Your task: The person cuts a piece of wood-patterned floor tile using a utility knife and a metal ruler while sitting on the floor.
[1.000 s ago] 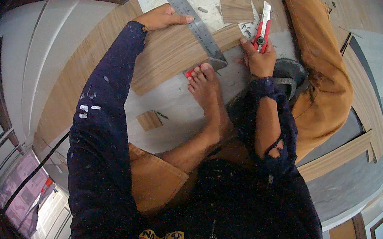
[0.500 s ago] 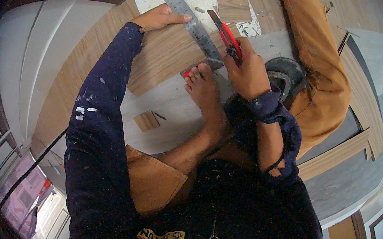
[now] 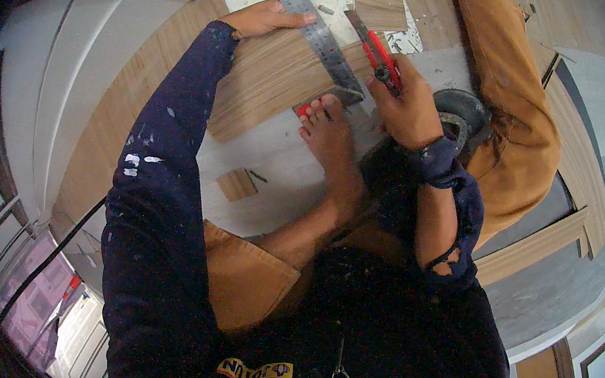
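Note:
A metal square (image 3: 318, 47) with a ruled blade lies across a wood-look plank (image 3: 257, 96) in front of me. My left hand (image 3: 267, 18) grips the blade near its far part, the thumb pressed on top and the fingers by the plank. Bare toes of my foot (image 3: 329, 128) rest by the square's red-and-dark end. In my right hand (image 3: 409, 108) is a red utility knife (image 3: 381, 59), its blade out and pointing away from me. The knife is held above the floor, to the right of the square and apart from it. My right fingers are partly hidden behind its handle.
Beyond the square, a small plank offcut (image 3: 380, 7) lies on a whitish, scrap-strewn sheet. Another offcut (image 3: 236, 185) is left of my leg. A dark rounded object (image 3: 463, 114) sits beside my right wrist. Strips of plank (image 3: 530, 243) lie at the right.
The whole view has shifted slightly. The knife has moved a little to the right with my right hand; my left hand keeps its hold on the square.

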The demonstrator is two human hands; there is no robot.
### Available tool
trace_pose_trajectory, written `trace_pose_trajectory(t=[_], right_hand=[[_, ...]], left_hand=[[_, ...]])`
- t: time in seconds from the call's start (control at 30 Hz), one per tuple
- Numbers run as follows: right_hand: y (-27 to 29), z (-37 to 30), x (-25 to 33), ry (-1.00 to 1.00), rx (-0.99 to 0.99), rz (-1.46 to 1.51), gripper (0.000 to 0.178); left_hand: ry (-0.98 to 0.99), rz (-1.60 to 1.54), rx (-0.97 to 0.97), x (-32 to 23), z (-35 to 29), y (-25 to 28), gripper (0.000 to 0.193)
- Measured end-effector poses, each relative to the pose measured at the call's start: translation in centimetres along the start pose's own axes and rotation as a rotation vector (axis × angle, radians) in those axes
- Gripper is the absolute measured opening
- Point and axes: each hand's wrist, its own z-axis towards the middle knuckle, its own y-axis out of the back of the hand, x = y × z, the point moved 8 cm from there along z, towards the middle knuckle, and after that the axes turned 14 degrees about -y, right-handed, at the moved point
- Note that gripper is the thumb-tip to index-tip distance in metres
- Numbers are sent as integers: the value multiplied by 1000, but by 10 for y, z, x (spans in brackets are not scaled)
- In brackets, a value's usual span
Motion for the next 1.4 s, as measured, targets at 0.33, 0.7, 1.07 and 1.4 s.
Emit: trace_pose_trajectory(t=[0.33, 0.7, 1.07, 1.4], right_hand=[[-6, -10, 56, 205, 30, -190, 44], [-18, -6, 71, 183, 54, -370, 48], [-32, 5, 76, 165, 72, -527, 50], [-36, -5, 70, 122, 14, -654, 58]], left_hand=[[31, 10, 146, 10, 6, 1, 58], [-2, -6, 78, 16, 7, -2, 67], [-87, 95, 86, -10, 7, 2, 67], [41, 369, 132, 25, 12, 12, 94]])
